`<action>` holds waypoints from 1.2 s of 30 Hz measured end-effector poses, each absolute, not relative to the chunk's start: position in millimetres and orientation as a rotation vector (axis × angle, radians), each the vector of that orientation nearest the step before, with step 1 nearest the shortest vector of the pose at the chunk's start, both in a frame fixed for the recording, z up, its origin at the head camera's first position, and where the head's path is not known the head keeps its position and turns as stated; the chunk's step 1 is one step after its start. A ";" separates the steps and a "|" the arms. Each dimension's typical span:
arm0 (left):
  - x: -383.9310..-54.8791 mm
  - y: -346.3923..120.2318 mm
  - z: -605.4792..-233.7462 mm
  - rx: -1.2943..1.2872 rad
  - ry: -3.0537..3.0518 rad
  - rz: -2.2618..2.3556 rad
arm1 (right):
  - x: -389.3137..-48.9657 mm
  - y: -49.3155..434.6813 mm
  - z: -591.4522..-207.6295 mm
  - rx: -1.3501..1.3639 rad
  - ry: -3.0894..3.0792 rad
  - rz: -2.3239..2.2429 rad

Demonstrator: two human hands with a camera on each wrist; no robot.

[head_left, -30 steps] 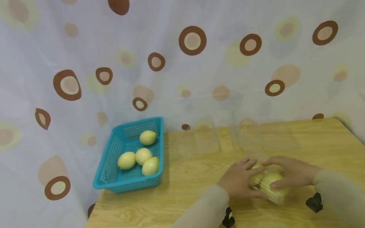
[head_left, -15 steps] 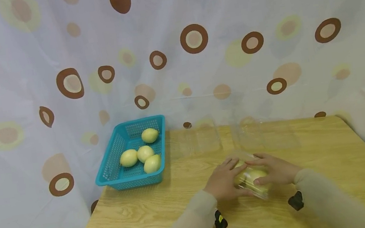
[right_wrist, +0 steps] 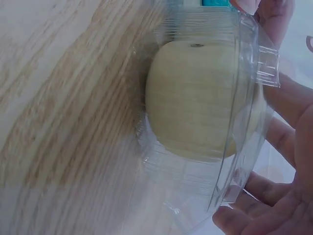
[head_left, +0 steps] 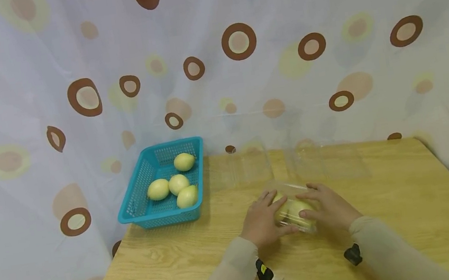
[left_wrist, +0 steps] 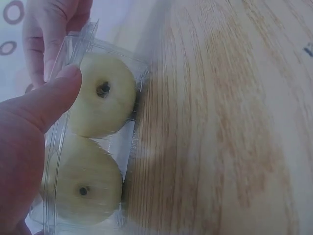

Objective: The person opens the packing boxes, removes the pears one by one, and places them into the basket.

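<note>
A clear plastic clamshell box (head_left: 305, 225) stands low over the wooden table, with round pale yellow fruits (head_left: 299, 210), which look like pears, inside it. My left hand (head_left: 262, 219) grips the left side of the box, thumb at the near edge and fingers at the far one. On the opposite side, my right hand (head_left: 330, 207) holds it with thumb and fingers along the rim. The left wrist view shows two fruits (left_wrist: 102, 95) with dark ends through the plastic. In the right wrist view the lid and a side tab (right_wrist: 268, 68) lie beside the fingers; whether the rim is latched I cannot tell.
A blue perforated basket (head_left: 162, 215) with several more yellow fruits (head_left: 188, 196) sits at the table's back left. Clear plastic boxes (head_left: 250, 167), hard to see, stand along the back edge. A spotted curtain (head_left: 214, 65) hangs behind the wooden table (head_left: 173, 266).
Both hands have moved left across the table together with the box, and slightly up in the view. Their hold on its two sides looks the same.
</note>
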State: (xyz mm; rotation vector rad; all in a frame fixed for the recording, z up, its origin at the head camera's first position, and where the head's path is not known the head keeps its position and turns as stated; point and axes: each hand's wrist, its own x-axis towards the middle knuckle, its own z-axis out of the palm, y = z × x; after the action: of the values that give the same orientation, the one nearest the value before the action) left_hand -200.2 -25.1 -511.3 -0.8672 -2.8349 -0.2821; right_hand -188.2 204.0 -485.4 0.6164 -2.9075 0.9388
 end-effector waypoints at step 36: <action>-193.5 -27.6 -508.3 -0.603 -2.812 -0.357 | -223.4 200.8 -495.9 0.800 -2.867 1.061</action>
State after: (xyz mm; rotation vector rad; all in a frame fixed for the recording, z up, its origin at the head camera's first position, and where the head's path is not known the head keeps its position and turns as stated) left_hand -193.5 -27.6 -508.3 -0.6030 -2.8119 -0.3569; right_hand -223.4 200.8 -495.9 0.8003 -2.8675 1.0615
